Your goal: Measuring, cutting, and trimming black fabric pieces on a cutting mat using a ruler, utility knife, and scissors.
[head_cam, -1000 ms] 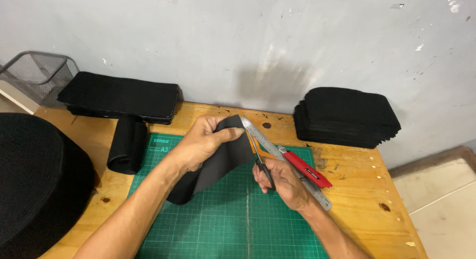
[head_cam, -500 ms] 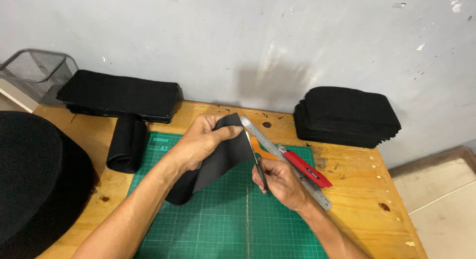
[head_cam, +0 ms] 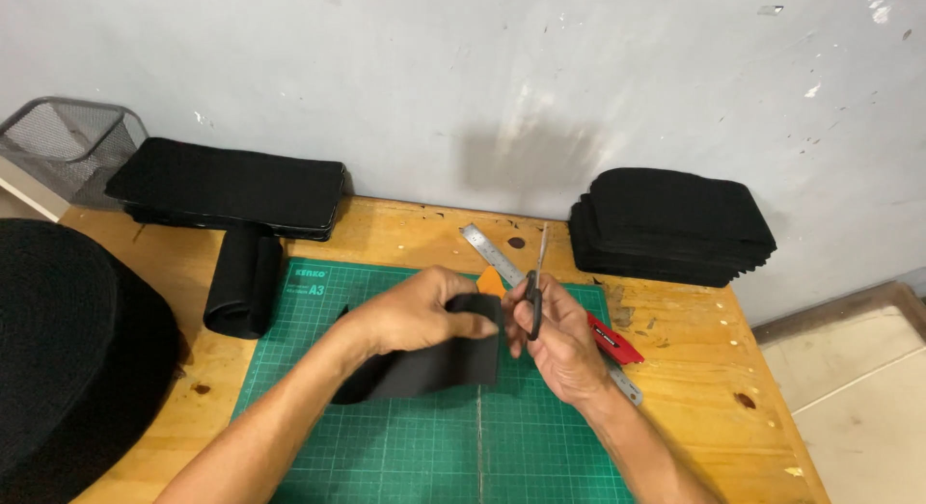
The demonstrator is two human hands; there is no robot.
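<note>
fingers [head_cam: 453, 306] gripping black strip [head_cam: 434, 367], scissors [head_cam: 533, 292] (upright)

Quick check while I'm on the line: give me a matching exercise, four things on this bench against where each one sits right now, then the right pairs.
Things:
1. scissors
2. black fabric strip
3. fabric roll
4. wire basket

Places:
A. far left corner, against the wall
B. in the right hand, blades pointing up
C. lying at the left edge of the green cutting mat
D. gripped by the left hand, over the mat

Pairs: 1-B, 2-D, 3-C, 4-A
</note>
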